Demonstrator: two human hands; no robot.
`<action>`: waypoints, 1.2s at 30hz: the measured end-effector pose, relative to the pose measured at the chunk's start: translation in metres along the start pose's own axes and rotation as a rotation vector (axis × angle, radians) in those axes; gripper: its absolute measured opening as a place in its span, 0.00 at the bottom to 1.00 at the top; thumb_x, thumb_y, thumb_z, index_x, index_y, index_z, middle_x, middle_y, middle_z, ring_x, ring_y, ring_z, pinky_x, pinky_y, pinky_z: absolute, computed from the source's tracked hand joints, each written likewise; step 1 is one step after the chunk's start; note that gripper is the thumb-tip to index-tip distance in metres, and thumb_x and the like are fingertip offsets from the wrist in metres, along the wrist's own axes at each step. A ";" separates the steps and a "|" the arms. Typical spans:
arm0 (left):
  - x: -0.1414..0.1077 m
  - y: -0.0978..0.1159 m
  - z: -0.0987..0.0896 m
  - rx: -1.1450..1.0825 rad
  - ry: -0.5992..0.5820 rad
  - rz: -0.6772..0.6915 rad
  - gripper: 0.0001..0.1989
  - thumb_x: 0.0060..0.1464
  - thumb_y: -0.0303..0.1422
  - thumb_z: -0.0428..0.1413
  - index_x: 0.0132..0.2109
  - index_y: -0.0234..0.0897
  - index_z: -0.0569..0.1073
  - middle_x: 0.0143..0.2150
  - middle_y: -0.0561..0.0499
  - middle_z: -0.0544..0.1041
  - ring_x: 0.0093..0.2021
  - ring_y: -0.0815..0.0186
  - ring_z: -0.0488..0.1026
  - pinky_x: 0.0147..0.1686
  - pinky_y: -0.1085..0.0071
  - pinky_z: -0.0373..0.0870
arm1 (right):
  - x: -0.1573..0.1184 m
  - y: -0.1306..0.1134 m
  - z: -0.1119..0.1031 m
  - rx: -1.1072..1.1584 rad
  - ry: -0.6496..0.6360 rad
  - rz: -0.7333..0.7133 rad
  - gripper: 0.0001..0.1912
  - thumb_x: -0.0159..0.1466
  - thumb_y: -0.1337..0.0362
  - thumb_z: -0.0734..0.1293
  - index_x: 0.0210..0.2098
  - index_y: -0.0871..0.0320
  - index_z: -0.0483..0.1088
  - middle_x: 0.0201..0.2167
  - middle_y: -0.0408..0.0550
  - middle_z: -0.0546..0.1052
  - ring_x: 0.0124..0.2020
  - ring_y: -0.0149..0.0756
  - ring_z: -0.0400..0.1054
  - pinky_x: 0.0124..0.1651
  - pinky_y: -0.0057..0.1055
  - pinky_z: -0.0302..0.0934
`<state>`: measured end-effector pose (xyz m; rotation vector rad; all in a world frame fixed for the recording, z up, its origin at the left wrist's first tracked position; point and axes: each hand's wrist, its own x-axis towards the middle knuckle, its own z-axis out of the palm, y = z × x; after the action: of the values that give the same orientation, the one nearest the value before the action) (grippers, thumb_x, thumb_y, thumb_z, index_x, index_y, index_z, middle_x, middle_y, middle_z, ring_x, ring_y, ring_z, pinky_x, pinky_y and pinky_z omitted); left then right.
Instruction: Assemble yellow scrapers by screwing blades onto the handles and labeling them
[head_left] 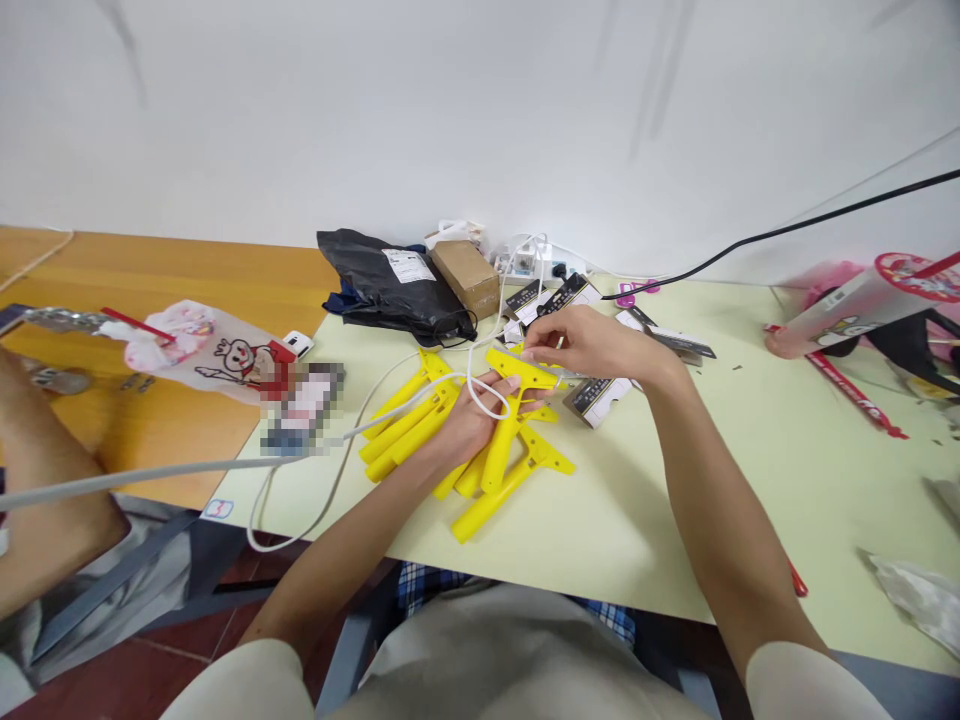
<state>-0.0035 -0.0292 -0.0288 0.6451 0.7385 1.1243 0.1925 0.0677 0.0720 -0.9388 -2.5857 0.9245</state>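
A yellow plastic scraper with a wide T-shaped head is gripped in my left hand, its handle pointing down toward me. My right hand is closed in a pinch at the top edge of that scraper's head. Whether a small part sits between those fingertips I cannot make out. Below and left of my hands lies a pile of similar yellow scrapers, partly covered by my left forearm. One loose scraper rests nearest the table's front edge. A white cable loops in front of my left hand.
Behind my hands are black-and-white printed boxes, a brown carton, a black plastic parcel and a power strip. Drink cups stand left and right. Another person's arm is at far left.
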 end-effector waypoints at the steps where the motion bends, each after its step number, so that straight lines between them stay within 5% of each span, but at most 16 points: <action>1: 0.000 0.001 0.000 0.000 0.010 0.014 0.20 0.54 0.42 0.76 0.48 0.35 0.83 0.52 0.38 0.89 0.60 0.43 0.86 0.63 0.50 0.83 | -0.002 -0.001 -0.002 -0.011 -0.012 0.000 0.12 0.73 0.60 0.68 0.37 0.59 0.81 0.31 0.44 0.78 0.31 0.33 0.64 0.36 0.33 0.53; 24: -0.001 0.002 0.005 0.091 0.101 0.063 0.20 0.53 0.44 0.73 0.49 0.41 0.83 0.51 0.44 0.89 0.66 0.44 0.82 0.62 0.53 0.82 | 0.006 0.006 0.014 -0.004 0.067 -0.100 0.09 0.71 0.67 0.66 0.33 0.58 0.74 0.30 0.43 0.76 0.31 0.33 0.63 0.38 0.33 0.52; 36: -0.001 -0.005 0.003 0.082 0.057 0.066 0.22 0.54 0.44 0.76 0.52 0.43 0.83 0.56 0.44 0.88 0.66 0.43 0.82 0.64 0.50 0.82 | 0.000 -0.003 0.001 -0.035 -0.009 -0.110 0.09 0.70 0.68 0.67 0.32 0.58 0.72 0.29 0.43 0.75 0.31 0.33 0.62 0.38 0.34 0.51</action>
<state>0.0010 -0.0323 -0.0306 0.7131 0.8212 1.1813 0.1910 0.0653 0.0728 -0.7939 -2.6388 0.8596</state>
